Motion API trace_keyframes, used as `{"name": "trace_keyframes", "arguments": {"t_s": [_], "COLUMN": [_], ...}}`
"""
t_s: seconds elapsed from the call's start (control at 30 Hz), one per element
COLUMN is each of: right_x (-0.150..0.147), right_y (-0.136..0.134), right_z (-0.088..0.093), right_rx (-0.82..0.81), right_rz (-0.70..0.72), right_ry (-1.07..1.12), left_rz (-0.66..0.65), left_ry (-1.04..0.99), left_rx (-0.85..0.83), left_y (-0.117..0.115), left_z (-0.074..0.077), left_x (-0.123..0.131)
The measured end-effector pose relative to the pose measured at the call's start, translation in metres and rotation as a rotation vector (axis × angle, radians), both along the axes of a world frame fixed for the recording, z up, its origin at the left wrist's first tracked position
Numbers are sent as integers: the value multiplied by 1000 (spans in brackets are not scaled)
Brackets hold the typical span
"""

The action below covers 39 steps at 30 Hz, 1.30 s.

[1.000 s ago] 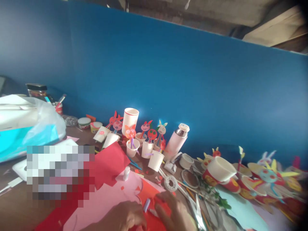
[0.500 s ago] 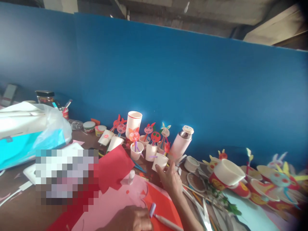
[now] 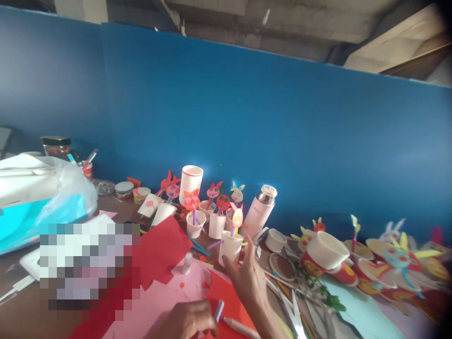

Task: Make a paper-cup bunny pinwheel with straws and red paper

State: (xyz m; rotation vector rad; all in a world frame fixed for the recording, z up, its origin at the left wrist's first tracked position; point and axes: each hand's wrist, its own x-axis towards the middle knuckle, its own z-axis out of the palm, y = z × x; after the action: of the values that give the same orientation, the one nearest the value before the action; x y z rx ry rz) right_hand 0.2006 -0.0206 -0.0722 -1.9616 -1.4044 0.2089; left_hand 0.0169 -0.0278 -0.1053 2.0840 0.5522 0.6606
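A white paper cup (image 3: pixel 229 249) stands upright, with an orange paper face with ears (image 3: pixel 238 218) rising from it on a purple stem. My right hand (image 3: pixel 250 278) is at the cup's right front, thumb and forefinger spread; the thumb overlaps the cup's lower part, and whether it touches I cannot tell. My left hand (image 3: pixel 190 319) rests low over the pink paper (image 3: pixel 158 301), its fingers curled in, and what lies under them is hidden. Right beside it are a purple cap (image 3: pixel 219 310) and a whitish marker (image 3: pixel 242 328) on the red-orange paper (image 3: pixel 229 296).
Behind stand several cups with paper faces (image 3: pixel 223 202), a tall cup (image 3: pixel 191 181) and a pink thermos (image 3: pixel 260 209). Scissors (image 3: pixel 295 315) and sticks lie at right, before several red-and-white cups (image 3: pixel 326 252). A glue bottle (image 3: pixel 187 262), red paper (image 3: pixel 164 249) and a plastic bag (image 3: pixel 77 183) are leftward.
The cup by my right hand has gone from tilted to upright, and its paper face now shows clearly. My right hand has drawn slightly back. The view has shifted a little right.
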Motion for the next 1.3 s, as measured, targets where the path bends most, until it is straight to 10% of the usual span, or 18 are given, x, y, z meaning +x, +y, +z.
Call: {"name": "trace_keyframes", "arguments": {"t_s": [0.23, 0.43, 1.3], "right_x": [-20, -24, -34], "right_y": [-20, -23, -28], "right_z": [28, 22, 6], "right_rx": [97, 180, 272], "right_rz": [-20, -42, -83], "right_ry": [147, 19, -354], "left_rz": [435, 644, 642], "left_ry": [-232, -352, -691], "left_rx": [-466, -581, -857], "left_y": [2, 11, 18], "left_z": [53, 58, 49], "left_x": [8, 23, 43]}}
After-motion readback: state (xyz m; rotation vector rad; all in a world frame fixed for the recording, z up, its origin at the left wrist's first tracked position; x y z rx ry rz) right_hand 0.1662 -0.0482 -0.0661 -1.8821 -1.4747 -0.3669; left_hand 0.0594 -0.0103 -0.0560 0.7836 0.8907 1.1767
